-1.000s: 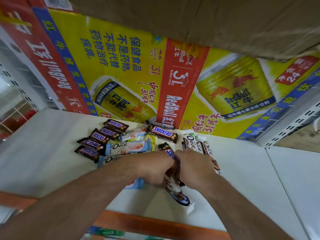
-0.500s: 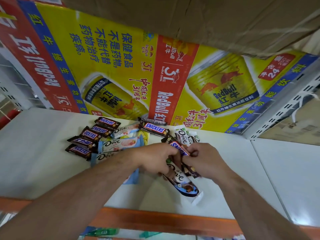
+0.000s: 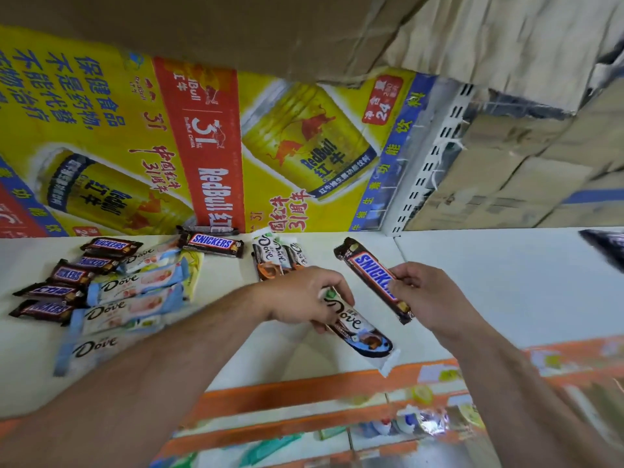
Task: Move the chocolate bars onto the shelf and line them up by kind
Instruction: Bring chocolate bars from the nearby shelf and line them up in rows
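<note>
My right hand (image 3: 426, 295) pinches a brown Snickers bar (image 3: 368, 271), lifted and slanting over the white shelf (image 3: 472, 285). My left hand (image 3: 305, 297) grips a dark Dove bar (image 3: 358, 332) whose lower end sticks out toward the shelf's front edge. On the left lie several Snickers bars (image 3: 66, 275) beside several pale blue Dove bars (image 3: 133, 287). One more Snickers bar (image 3: 212, 244) lies at the back. Brown-and-white Dove bars (image 3: 275, 256) sit just behind my left hand.
A yellow and red Red Bull carton (image 3: 209, 146) stands along the back of the shelf, with plain cardboard boxes (image 3: 506, 170) above and to the right. The shelf has an orange front edge (image 3: 304, 390). A dark wrapper (image 3: 604, 244) shows at the far right.
My hands have drawn apart. The right hand has carried the Snickers bar up and to the right, while the left hand keeps the dark Dove bar. The camera has swung right.
</note>
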